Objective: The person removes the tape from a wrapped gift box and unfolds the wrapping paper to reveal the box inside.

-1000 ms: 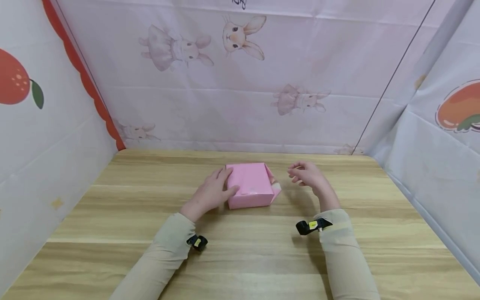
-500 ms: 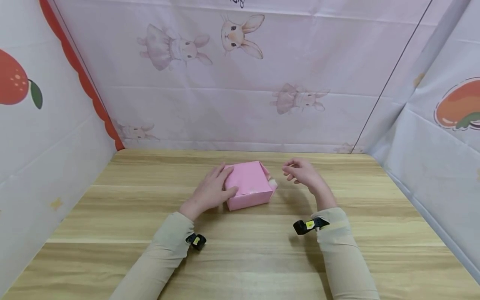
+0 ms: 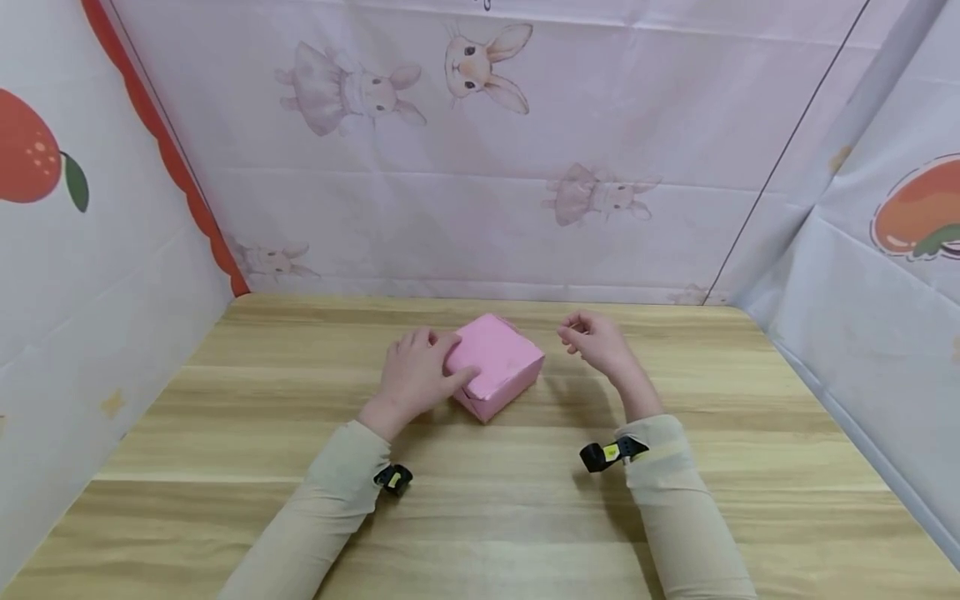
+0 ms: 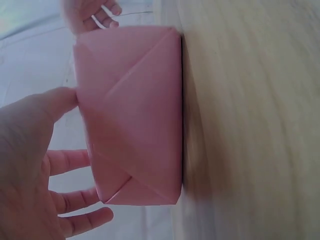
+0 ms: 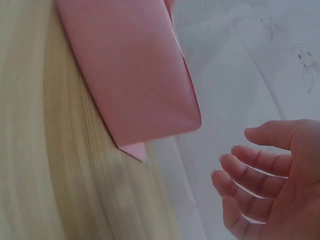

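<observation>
The pink box (image 3: 498,354) sits on the tabletop (image 3: 495,517) between the two hands, just against the left one and a little apart from the right. It lies flat but askew, one corner pointing back toward the sleeves (image 3: 682,500).

The left hand (image 3: 412,375) touches the box without a tight hold: its thumb rests at the top edge and the fingers spread along the same edge, one reaching past the corner. That light, wide contact seems meant to steady or swivel the box rather than lift it, since the underside appears to rest on the tabletop.

The right hand (image 3: 597,343) hangs clear of the box, fingers loosely bent and holding nothing; hovering this near, it is probably kept ready beside the work. The two hands are well apart, with the box filling part of the gap.

Facing the left hand is an end with crossing diagonal folds (image 4: 137,100), which look tucked like wrapping. On the right hand's side, a small pink flap (image 5: 135,150) juts out low, near the tabletop, so that end may not be fully closed. What the box contains cannot be told.
</observation>
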`<state>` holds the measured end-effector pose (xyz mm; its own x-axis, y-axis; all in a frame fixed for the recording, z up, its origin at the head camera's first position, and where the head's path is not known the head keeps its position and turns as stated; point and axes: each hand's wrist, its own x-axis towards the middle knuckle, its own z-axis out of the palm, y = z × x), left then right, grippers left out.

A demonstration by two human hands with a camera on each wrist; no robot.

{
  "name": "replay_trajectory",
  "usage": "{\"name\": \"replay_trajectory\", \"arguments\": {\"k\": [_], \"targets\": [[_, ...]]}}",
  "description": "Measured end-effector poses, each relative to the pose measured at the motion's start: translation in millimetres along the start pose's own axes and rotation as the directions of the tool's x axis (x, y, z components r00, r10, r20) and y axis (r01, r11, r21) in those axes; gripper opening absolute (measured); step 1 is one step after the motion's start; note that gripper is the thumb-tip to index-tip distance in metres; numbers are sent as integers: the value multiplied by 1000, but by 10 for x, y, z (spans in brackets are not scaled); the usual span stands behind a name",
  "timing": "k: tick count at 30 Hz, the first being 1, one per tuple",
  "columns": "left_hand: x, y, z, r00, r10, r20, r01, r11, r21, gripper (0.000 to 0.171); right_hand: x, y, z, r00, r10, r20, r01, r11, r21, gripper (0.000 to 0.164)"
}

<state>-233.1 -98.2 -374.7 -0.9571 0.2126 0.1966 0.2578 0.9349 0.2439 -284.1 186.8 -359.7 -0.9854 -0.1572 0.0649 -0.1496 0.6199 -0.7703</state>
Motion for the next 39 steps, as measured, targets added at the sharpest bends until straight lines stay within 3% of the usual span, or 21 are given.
{"name": "replay_trajectory", "arguments": {"k": [7,11,16,20,24,30,39], "targets": [[-6,36,-31,1000,-16,-11,16,1000,-5,65,-28,-85,75,985,-134,-105,115,979,-169,22],[-12,56,-43,999,-1,-47,0,1000,-22,57,-54,-143,137,960,-243,-142,192,933,-304,23],[-3,69,-42,993,29,-111,-33,999,-30,45,-79,-226,229,940,-322,-110,252,876,-411,27],[13,88,-38,987,51,-151,-54,998,-20,31,-95,-286,312,936,-347,-55,284,840,-463,31],[11,111,-46,988,62,-145,-64,998,-15,25,-123,-301,398,935,-354,-27,294,817,-496,29],[-23,117,-40,988,69,-135,-67,998,20,28,-130,-261,518,913,-404,-61,320,801,-507,20],[-36,108,-48,994,51,-98,-45,997,55,33,-151,-295,581,896,-435,-86,328,780,-533,12]]}}
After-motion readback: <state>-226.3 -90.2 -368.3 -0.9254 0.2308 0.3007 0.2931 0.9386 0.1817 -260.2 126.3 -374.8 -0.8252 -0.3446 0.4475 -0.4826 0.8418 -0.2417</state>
